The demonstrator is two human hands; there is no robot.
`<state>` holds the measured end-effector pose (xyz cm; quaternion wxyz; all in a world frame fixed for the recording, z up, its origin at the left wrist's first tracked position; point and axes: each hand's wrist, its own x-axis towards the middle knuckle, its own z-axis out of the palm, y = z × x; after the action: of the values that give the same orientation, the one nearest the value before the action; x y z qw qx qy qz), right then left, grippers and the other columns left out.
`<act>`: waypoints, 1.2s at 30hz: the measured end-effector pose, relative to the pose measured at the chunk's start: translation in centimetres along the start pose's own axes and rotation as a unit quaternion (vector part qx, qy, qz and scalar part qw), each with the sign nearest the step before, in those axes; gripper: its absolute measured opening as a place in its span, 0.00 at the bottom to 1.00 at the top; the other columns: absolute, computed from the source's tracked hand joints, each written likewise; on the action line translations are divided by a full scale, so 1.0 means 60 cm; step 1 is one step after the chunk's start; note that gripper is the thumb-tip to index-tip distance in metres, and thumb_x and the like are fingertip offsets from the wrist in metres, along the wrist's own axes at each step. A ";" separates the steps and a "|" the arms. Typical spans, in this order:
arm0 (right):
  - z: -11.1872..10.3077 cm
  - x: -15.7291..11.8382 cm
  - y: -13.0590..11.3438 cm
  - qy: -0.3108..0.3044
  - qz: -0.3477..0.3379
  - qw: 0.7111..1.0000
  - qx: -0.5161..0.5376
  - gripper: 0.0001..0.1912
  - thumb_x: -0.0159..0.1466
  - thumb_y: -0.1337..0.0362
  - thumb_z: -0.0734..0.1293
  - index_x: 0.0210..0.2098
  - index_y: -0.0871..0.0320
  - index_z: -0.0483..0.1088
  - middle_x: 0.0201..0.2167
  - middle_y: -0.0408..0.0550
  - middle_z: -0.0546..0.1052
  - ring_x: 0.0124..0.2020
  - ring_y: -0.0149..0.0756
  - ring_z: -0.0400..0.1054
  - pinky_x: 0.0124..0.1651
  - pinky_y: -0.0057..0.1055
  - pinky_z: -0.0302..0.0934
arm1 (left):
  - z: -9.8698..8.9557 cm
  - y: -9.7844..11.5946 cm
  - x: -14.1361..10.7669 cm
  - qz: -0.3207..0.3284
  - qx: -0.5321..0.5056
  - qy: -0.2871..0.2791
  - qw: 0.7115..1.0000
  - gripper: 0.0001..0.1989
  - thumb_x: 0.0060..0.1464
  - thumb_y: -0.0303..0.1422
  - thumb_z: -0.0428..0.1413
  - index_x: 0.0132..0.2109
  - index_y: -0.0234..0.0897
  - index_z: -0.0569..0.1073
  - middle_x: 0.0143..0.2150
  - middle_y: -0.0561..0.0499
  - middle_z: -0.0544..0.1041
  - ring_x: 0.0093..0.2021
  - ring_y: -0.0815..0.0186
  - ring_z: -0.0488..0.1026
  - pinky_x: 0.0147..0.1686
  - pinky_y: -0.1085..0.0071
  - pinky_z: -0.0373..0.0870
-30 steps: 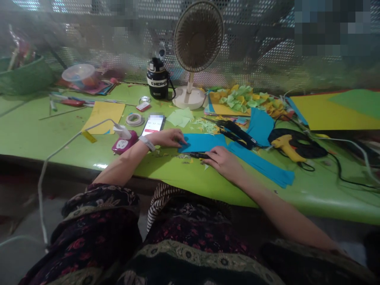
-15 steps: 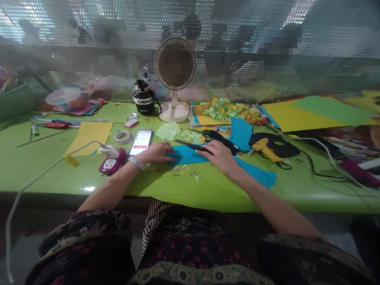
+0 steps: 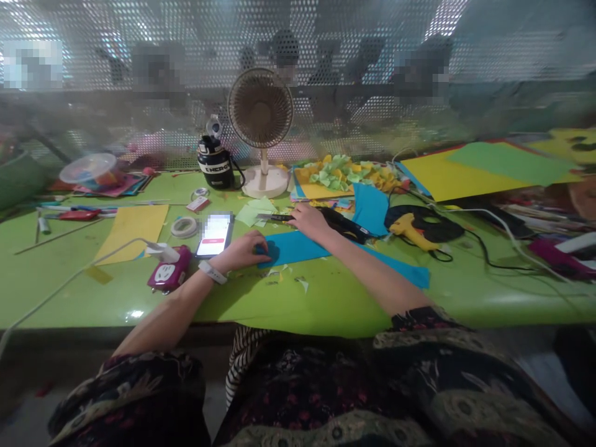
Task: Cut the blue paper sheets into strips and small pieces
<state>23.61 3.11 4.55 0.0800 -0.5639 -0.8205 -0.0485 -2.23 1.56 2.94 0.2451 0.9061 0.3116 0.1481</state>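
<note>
A blue paper strip (image 3: 298, 246) lies across the green table in front of me. My left hand (image 3: 246, 250), with a white band on the wrist, pinches the strip's left end between thumb and fingers. Beyond the strip, my right hand (image 3: 307, 218) is on the black scissors (image 3: 278, 217), whose blades point left over scraps of paper. Its fingers are partly hidden by the back of the hand. Another blue piece (image 3: 400, 268) extends from under my right forearm, and a third blue piece (image 3: 371, 209) lies farther back.
A yellow glue gun (image 3: 412, 231) and its cord lie right. A phone (image 3: 214, 236), tape roll (image 3: 184, 227) and purple plug adapter (image 3: 170, 270) are left. Behind stand a fan (image 3: 264, 181) and a black bottle (image 3: 215, 167). Crumpled paper pieces (image 3: 339, 172) lie at the back.
My right hand has moved left and away from me with the scissors, off the blue strip. My left hand stays at the strip's left end. The camera view has shifted slightly.
</note>
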 end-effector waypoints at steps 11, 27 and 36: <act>-0.032 -0.119 0.041 -0.103 -0.012 0.986 0.130 0.24 0.57 0.48 0.78 0.46 0.54 0.76 0.46 0.53 0.78 0.46 0.48 0.73 0.41 0.35 0.64 | -0.013 0.013 -0.004 0.023 0.003 -0.006 1.000 0.16 0.57 0.43 0.63 0.48 0.39 0.78 0.47 0.43 0.77 0.50 0.55 0.74 0.53 0.56 0.71; -0.099 -0.144 0.125 0.100 0.181 0.926 0.315 0.07 0.63 0.60 0.72 0.32 0.56 0.76 0.35 0.48 0.81 0.38 0.41 0.74 0.43 0.36 0.65 | -0.003 0.017 -0.003 -0.025 -0.041 0.019 0.999 0.24 0.57 0.50 0.61 0.53 0.39 0.77 0.47 0.44 0.77 0.44 0.57 0.77 0.46 0.58 0.76; -0.128 -0.226 0.267 0.190 0.340 0.852 0.350 0.05 0.63 0.65 0.71 0.33 0.59 0.71 0.36 0.53 0.79 0.37 0.37 0.71 0.49 0.41 0.66 | 0.003 0.003 0.000 -0.009 -0.019 0.027 0.999 0.22 0.59 0.48 0.59 0.53 0.40 0.78 0.44 0.45 0.78 0.44 0.58 0.77 0.46 0.60 0.75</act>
<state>43.89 -4.88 9.37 0.4378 -0.7223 -0.5091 0.1656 -2.06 1.40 2.91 0.2547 0.8941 0.3235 0.1763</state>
